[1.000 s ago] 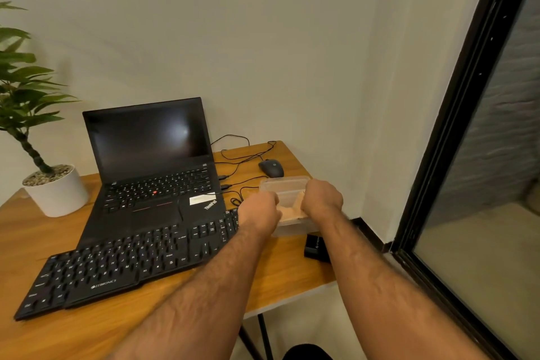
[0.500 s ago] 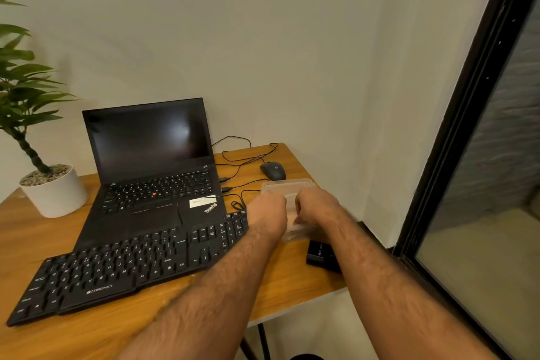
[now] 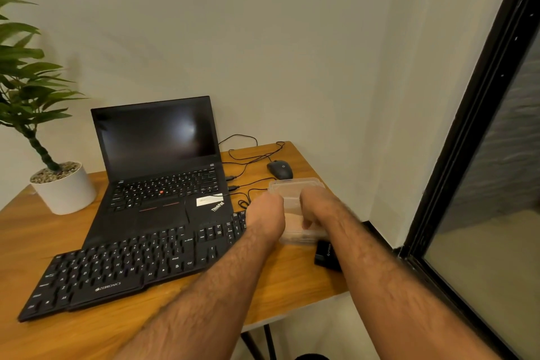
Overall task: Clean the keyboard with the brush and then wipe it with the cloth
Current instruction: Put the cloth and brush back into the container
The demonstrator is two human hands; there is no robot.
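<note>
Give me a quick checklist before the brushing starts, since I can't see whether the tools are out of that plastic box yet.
1. Keyboard flat on the table, keys unobstructed: ok.
2. Both hands on the box, left hand and right hand: ok.
3. Box open: cannot tell, motion blur.
4. Brush in hand: not ok, none visible.
5. Cloth ready: cannot tell; something pale shows through the box.
6. Mouse and cables off the keyboard: ok.

Matt black plastic keyboard (image 3: 128,269), clear plastic box (image 3: 295,187), wood-grain table (image 3: 292,286)
</note>
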